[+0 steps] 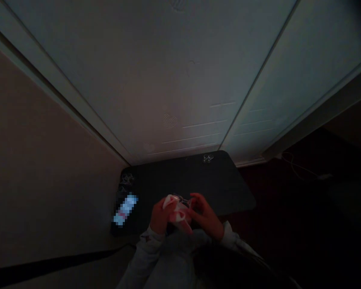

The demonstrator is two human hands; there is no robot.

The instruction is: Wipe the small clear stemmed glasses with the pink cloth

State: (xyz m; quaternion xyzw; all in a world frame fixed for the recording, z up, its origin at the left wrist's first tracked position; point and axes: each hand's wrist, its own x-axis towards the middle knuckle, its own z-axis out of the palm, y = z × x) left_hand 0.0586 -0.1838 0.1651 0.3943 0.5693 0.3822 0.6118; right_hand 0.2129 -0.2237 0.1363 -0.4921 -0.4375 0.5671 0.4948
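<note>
My left hand [159, 217] is closed around a small pink-and-white soft thing [177, 216], which looks like cloth or plush; its exact kind is hard to make out in the dim light. At its upper edge is a small shiny piece [185, 202], clear or metallic. My right hand [208, 220] pinches this piece from the right, with thumb and fingers bent around it. Both hands are close together over the near edge of a dark table [180, 176], just in front of my body.
Small shiny wire-like pieces [208, 158] lie at the table's far edge, with more loops [126, 179] at its left corner. A lit, pixelated phone-like object [125, 210] lies on the left. Pale panels [168, 80] rise behind the table; a white cable [301, 166] runs at right.
</note>
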